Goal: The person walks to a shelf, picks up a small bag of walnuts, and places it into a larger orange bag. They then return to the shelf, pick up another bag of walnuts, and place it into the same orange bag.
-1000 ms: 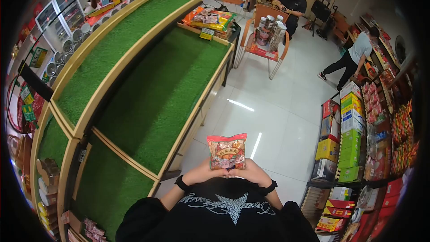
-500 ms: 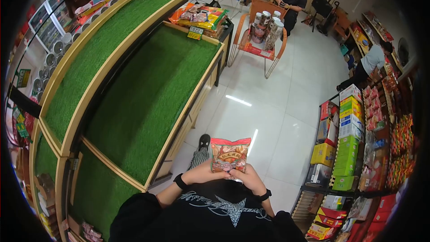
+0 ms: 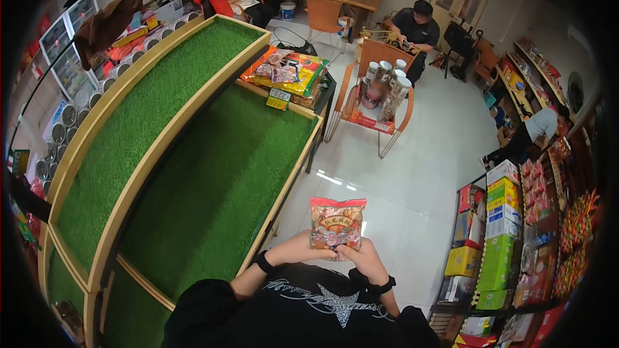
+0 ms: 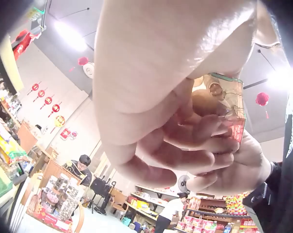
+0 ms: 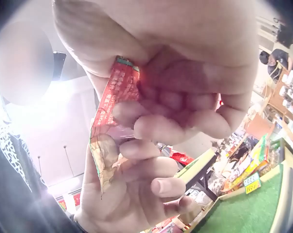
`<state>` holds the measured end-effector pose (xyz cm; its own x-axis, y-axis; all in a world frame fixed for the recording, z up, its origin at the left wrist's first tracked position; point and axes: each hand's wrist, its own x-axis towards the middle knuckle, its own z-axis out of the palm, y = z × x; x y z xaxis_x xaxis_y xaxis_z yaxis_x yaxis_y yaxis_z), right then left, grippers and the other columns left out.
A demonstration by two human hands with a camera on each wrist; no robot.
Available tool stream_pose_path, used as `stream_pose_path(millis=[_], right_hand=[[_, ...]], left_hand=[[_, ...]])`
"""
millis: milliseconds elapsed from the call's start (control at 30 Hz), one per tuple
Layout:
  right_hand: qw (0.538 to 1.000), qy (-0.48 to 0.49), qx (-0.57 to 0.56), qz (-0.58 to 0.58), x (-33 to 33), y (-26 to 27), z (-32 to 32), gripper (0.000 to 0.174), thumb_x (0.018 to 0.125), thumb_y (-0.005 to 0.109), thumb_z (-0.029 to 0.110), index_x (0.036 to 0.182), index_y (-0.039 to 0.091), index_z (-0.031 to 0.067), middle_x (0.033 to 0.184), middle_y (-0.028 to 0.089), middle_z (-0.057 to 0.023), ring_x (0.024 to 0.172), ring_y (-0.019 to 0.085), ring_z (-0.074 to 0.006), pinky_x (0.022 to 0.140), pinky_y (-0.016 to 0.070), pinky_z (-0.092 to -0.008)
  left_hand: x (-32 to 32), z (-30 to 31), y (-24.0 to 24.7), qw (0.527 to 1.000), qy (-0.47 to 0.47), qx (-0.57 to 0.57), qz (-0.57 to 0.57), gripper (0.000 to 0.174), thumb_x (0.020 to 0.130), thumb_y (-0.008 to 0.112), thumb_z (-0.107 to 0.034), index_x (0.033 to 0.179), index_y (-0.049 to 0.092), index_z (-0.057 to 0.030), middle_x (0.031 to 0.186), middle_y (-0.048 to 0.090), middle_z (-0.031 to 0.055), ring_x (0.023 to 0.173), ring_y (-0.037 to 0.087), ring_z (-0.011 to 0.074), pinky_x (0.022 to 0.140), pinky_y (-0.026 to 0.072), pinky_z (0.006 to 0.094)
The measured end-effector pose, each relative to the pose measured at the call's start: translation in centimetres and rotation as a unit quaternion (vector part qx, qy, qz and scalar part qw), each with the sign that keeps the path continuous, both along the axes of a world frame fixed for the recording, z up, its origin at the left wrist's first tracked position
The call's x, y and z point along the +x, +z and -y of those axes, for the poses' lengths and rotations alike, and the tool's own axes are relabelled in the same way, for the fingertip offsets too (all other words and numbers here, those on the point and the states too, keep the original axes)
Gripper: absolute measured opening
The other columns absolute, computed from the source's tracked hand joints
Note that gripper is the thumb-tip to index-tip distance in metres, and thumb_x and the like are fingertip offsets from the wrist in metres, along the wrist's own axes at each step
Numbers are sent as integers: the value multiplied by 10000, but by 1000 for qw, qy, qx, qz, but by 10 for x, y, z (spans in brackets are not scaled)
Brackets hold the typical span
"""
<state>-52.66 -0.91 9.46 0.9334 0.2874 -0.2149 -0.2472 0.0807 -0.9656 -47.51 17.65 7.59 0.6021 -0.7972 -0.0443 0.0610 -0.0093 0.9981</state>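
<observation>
A red-topped snack packet [image 3: 336, 222], printed with Chinese characters and pictures of nuts, is held upright in front of the chest by both hands. My left hand [image 3: 298, 249] grips its lower left side, and my right hand [image 3: 365, 260] its lower right side, with both thumbs on the printed front. In the left wrist view, the left fingers [image 4: 195, 155] curl beneath the packet [image 4: 229, 99]. The right wrist view has the right fingers [image 5: 166, 121] behind the packet's red panel [image 5: 112, 102], close to the other hand's fingers.
A wooden display stand [image 3: 222, 174] lined with green turf is on my left, bagged goods [image 3: 290, 76] at its far end. Ahead, an orange chair [image 3: 371, 106] carries several jars. Shelves of boxes [image 3: 500, 238] line the right. One person [image 3: 416, 26] sits ahead; another [image 3: 538, 130] bends at the right.
The head view has tilted up and shows more of the far room. Both hands keep hold of the packet, which appears slightly further right. The person at the right shelves has bent down.
</observation>
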Motion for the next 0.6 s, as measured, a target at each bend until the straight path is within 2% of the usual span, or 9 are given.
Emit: stream_pose_path(millis=[100, 133, 233, 267, 367, 400, 600], right_hand=[[998, -6, 49, -41, 24, 3, -10, 227, 813, 561, 91, 995, 546, -44, 897, 596, -54, 794, 538, -87, 701, 441, -223], [999, -22, 40, -27, 32, -1, -13, 225, 814, 559, 88, 996, 547, -44, 904, 596, -53, 796, 538, -87, 704, 442, -226], [998, -42, 39, -31, 49, -13, -18, 224, 816, 555, 87, 999, 549, -42, 919, 594, -51, 805, 536, -88, 714, 442, -231], [997, -47, 45, -35, 55, -15, -20, 224, 818, 554, 89, 1001, 549, -41, 926, 593, -50, 813, 535, -90, 721, 441, -233], [994, -36, 76, -69, 73, -18, -25, 229, 820, 556, 99, 1004, 549, -37, 931, 591, -44, 814, 533, -88, 718, 441, -233], [994, -30, 77, -72, 81, -21, -27, 229, 820, 556, 99, 1004, 549, -37, 931, 591, -44, 814, 533, -88, 718, 441, -233], [989, 100, 61, -94, 133, -29, -29, 253, 832, 559, 167, 1006, 558, -17, 897, 593, -41, 778, 531, -76, 674, 447, -228]], left_hand=[[25, -14, 2, 1000, -2, 14, 16, 404, 766, 633, -180, 1097, 490, 2, 1083, 527, 94, 976, 497, 161, 855, 395, 290], [30, -17, 8, 998, 25, 33, 51, 362, 774, 624, -200, 1055, 521, 3, 1023, 557, 96, 937, 521, 170, 834, 407, 288], [44, -28, 11, 996, 16, 77, -30, 356, 778, 618, -212, 1044, 525, 6, 970, 582, 95, 901, 539, 178, 820, 415, 294], [47, -30, 1, 997, 41, 57, 39, 342, 783, 610, -219, 1024, 535, 13, 944, 593, 102, 884, 546, 174, 806, 418, 300], [55, -40, -9, 997, 50, 49, 45, 338, 787, 604, -219, 1022, 538, 16, 950, 593, 110, 883, 547, 171, 798, 419, 302], [59, -44, -13, 993, 57, 90, 47, 326, 789, 600, -212, 1015, 544, 16, 965, 590, 114, 897, 546, 174, 804, 417, 299], [79, -46, -19, 986, 143, 79, -29, 318, 763, 631, -173, 1014, 552, 6, 956, 593, 86, 883, 542, 153, 809, 415, 295]])
